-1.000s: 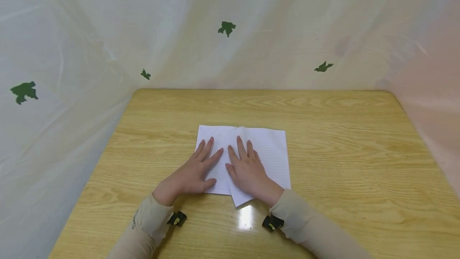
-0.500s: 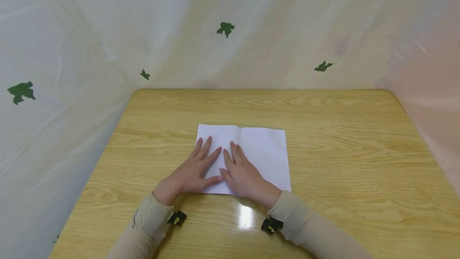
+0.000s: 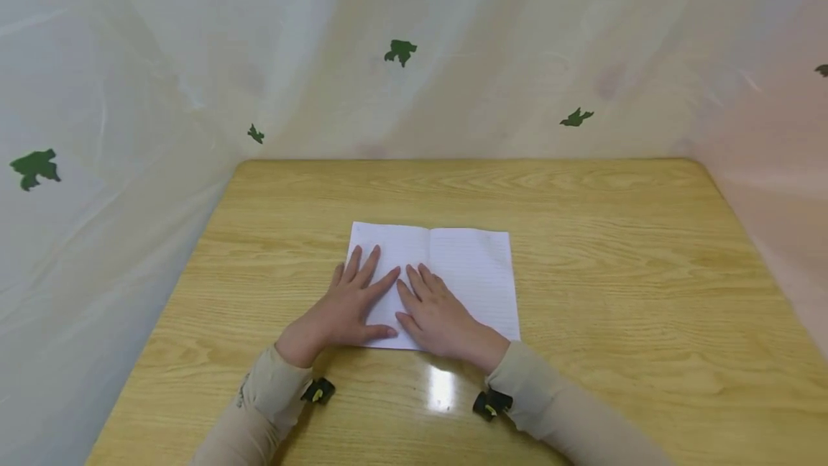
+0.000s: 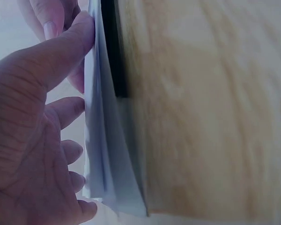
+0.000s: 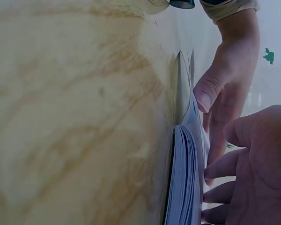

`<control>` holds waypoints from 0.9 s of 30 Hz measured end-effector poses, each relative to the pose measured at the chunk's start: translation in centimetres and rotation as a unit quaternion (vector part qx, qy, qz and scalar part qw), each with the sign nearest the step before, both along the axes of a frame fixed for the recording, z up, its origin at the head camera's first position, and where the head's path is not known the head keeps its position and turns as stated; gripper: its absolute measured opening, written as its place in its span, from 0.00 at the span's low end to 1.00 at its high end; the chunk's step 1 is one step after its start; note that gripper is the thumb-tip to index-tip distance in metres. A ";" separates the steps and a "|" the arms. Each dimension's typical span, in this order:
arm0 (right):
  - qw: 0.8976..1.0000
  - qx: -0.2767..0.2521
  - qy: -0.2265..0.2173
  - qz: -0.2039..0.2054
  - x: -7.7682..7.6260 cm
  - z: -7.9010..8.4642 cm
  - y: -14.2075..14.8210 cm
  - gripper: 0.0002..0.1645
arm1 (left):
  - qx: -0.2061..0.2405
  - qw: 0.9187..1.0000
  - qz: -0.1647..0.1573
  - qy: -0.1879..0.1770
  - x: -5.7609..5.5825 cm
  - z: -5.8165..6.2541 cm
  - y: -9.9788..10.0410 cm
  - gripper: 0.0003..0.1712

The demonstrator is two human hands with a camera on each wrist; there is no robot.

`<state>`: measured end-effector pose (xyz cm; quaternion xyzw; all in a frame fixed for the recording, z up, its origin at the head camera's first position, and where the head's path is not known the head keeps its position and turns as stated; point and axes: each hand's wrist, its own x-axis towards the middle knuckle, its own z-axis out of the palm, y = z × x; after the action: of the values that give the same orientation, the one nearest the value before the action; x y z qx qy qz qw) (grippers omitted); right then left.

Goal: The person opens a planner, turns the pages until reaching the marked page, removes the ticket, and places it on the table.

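An open notebook (image 3: pixel 472 272) with white lined pages lies in the middle of the table, its fold running away from me. My left hand (image 3: pixel 339 311) rests on the left page, its fingers spread and straight. Close beside it, my right hand (image 3: pixel 443 318) touches the left page near the fold, with straight fingers pointing up and left. In the right wrist view, the notebook's thick stack of page edges (image 5: pixel 182 173) shows below a few thinner leaves. The left wrist view shows page edges (image 4: pixel 100 140) under the left thumb. Neither hand grips anything.
The wooden table (image 3: pixel 647 272) has a glossy, light grain and a bright reflection in front of the notebook. A pale curtain (image 3: pixel 485 78) with green bird shapes hangs behind and at the sides. Black wrist cameras (image 3: pixel 493 403) sit under the beige sleeves.
A leaf that lay askew under my right hand, its corner past the notebook's front edge, now lies flat on the left. My right hand has moved left across the fold. The left hand stays nearly still.
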<state>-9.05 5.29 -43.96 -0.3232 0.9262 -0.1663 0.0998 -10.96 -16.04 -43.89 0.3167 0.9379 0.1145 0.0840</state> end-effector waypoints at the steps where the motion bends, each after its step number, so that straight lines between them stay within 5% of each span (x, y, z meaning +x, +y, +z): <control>1: 1.000 0.004 0.002 0.006 0.0 -0.1 0.1 0.35 | -0.005 1.000 -0.001 -0.001 0.0 0.0 0.0 0.54; 7: 0.999 0.004 -0.002 0.040 -0.3 0.0 0.7 0.33 | -0.014 1.000 -0.011 -0.019 -0.2 0.0 0.1 0.56; 13: 0.996 -0.083 -0.007 0.030 -1.0 0.5 2.3 0.28 | -0.015 0.999 -0.014 -0.046 -0.3 -0.1 0.1 0.57; 16: 0.994 -0.106 0.019 -0.009 -1.7 0.8 3.6 0.27 | -0.018 0.998 -0.013 -0.052 -0.3 0.0 0.1 0.57; 21: 0.991 -0.065 0.050 -0.108 -3.6 1.2 6.3 0.33 | -0.017 0.998 -0.012 -0.061 -0.3 -0.1 0.2 0.57; 27: 0.979 -0.006 -0.003 -0.203 -6.4 1.3 9.4 0.45 | -0.020 0.997 -0.011 -0.069 -0.3 0.0 0.2 0.57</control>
<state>-15.43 14.72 -42.68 -0.1285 0.9713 -0.1895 0.0643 -11.28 -15.82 -43.93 0.3168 0.9283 0.1166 0.1560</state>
